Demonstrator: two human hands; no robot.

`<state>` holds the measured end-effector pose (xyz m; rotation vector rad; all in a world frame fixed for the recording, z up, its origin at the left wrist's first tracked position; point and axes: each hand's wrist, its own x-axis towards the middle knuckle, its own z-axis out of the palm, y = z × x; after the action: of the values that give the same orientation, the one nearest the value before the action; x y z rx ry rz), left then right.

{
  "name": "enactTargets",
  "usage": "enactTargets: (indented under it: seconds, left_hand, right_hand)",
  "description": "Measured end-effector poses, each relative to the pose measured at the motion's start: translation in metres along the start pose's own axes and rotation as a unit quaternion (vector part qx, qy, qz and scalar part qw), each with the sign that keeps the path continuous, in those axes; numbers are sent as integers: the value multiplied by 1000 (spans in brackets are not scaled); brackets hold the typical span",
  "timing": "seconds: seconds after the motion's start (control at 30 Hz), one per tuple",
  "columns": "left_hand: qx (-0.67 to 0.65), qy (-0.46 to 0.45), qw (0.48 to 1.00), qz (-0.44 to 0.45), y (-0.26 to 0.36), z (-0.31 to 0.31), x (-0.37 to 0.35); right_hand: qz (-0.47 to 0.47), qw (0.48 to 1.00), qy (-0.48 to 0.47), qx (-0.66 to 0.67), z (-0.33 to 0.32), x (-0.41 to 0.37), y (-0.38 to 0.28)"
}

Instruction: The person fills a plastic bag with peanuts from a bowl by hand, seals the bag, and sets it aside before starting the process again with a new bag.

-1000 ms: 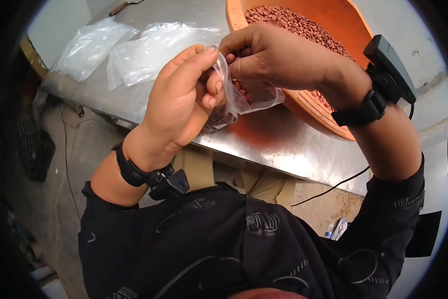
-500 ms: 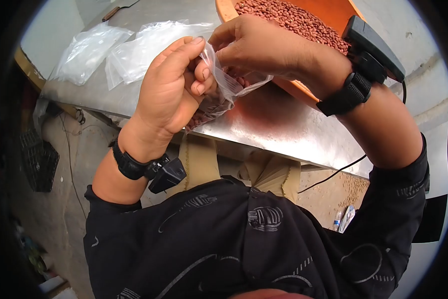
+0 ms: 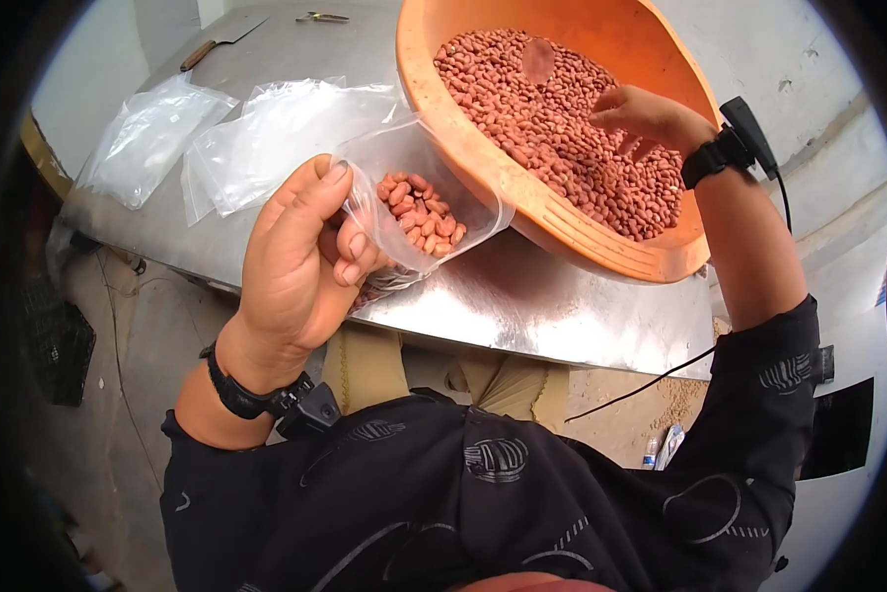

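Note:
My left hand (image 3: 305,261) grips a small clear plastic bag (image 3: 419,202) by its edge; the bag hangs open and holds some red-brown peanuts (image 3: 422,215). It sits just left of a large orange bowl (image 3: 483,158) filled with peanuts (image 3: 552,118). My right hand (image 3: 651,118) reaches into the bowl, palm down on the peanuts at its right side, fingers loosely curled; whether it holds any is hidden. Both wrists wear black strapped devices.
A steel table (image 3: 532,296) carries the bowl. Several empty clear bags (image 3: 266,138) lie at the left, another pile (image 3: 143,138) further left. A knife (image 3: 217,37) lies at the far edge. A cable hangs below the table's front edge.
My right hand let go of the bag's mouth and moved right into the bowl. My left hand lowered slightly, and the bag now gapes open showing its peanuts.

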<state>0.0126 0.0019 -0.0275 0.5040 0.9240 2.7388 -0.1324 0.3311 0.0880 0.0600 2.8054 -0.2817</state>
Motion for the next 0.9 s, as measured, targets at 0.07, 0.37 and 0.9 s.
enactTargets:
  seconds: [0.07, 0.37, 0.9]
  left_hand:
    - [1, 4, 1000, 3, 1, 2, 0]
    - [40, 35, 999, 6, 0, 7, 4]
    - [-10, 23, 999, -25, 2, 9, 10]
  right_hand:
    - [52, 998, -10, -33, 0, 5, 22]
    - [-42, 995, -9, -87, 25, 86, 66]
    - [-284, 920, 253, -94, 43, 76, -33]
